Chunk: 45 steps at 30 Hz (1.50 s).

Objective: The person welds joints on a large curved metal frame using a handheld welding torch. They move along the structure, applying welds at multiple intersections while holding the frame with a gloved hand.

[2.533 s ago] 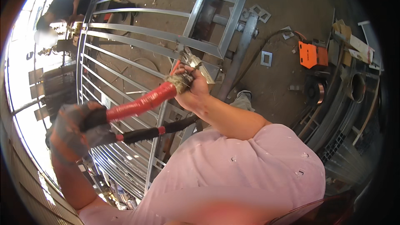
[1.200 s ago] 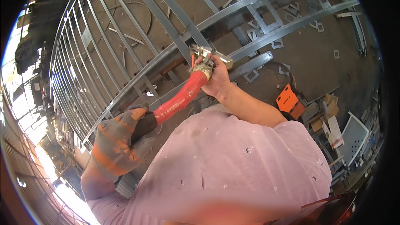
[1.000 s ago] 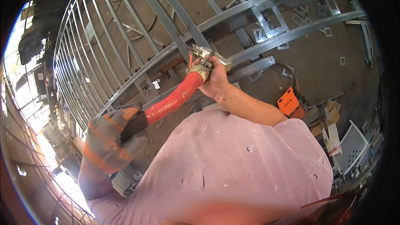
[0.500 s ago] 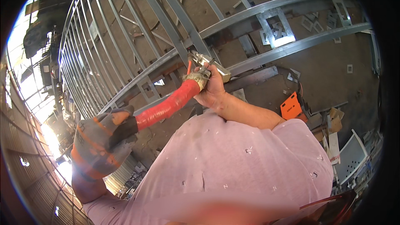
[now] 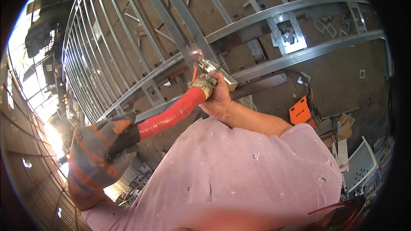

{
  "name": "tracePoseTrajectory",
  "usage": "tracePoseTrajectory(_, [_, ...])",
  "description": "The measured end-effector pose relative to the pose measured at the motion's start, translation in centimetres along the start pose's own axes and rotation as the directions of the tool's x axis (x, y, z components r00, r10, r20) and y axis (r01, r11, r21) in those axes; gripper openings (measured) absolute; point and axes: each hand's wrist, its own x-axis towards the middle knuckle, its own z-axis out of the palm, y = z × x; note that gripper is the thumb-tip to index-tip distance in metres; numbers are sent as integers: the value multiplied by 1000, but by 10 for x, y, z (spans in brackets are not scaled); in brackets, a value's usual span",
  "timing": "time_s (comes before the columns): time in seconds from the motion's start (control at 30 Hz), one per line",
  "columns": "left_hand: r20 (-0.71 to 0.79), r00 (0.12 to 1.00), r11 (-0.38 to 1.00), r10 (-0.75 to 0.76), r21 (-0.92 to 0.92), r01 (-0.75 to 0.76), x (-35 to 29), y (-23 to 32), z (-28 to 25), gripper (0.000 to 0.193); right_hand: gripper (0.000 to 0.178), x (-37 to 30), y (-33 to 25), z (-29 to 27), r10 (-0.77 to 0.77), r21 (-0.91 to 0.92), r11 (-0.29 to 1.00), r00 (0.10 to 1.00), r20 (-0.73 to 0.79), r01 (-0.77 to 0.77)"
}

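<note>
My left hand (image 5: 96,152), in a grey and orange work glove, is closed round the black rear end of a red-wrapped welding holder (image 5: 171,115). Frayed pale wrapping (image 5: 201,84) covers its far end. From there a thin orange rod (image 5: 195,73) points up to a small bright glow (image 5: 197,53) on a joint of the silver metal frame (image 5: 188,51). My bare right hand (image 5: 217,94) is closed beside that wrapped end, gripping a short silver box-shaped metal piece (image 5: 231,83) set against the frame. Whether its fingers also touch the holder is hidden.
The barred frame curves across the far side, with square metal plates (image 5: 287,33) between its rails. An orange machine (image 5: 301,112) stands on the floor to the right, near cardboard scraps (image 5: 344,126) and a white perforated panel (image 5: 361,164). Corrugated sheeting (image 5: 25,145) lies at the left.
A bright glow has appeared at the rod's tip on the frame joint. My left hand has shifted slightly left and down; my right hand keeps its grip. The view has moved slightly.
</note>
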Motion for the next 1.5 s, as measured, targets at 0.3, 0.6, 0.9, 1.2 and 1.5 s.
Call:
tracePoseTrajectory(0.3, [114, 992, 991, -50, -120, 64, 11, -11, -3, 53, 20, -3, -7, 10, 15, -6, 1000, 999, 32, -15])
tracePoseTrajectory(0.6, [36, 999, 1000, 7, -23, -7, 6, -4, -7, 53, 24, 1, -5, 1, 38, 5, 999, 998, 58, -39])
tracePoseTrajectory(0.9, [121, 990, 990, -68, -118, 82, 2, 0, -16, 60, 11, -6, -1, 10, 34, -20, 999, 999, 8, -34])
tracePoseTrajectory(1.2, [113, 993, 996, -34, -72, 43, 8, 7, -21, 53, 23, -7, 3, 7, 52, -12, 999, 997, 52, -51])
tracePoseTrajectory(1.5, [190, 975, 978, -116, -149, 145, -3, 4, -23, 59, 15, -10, 6, 6, 59, -40, 998, 994, 93, -55])
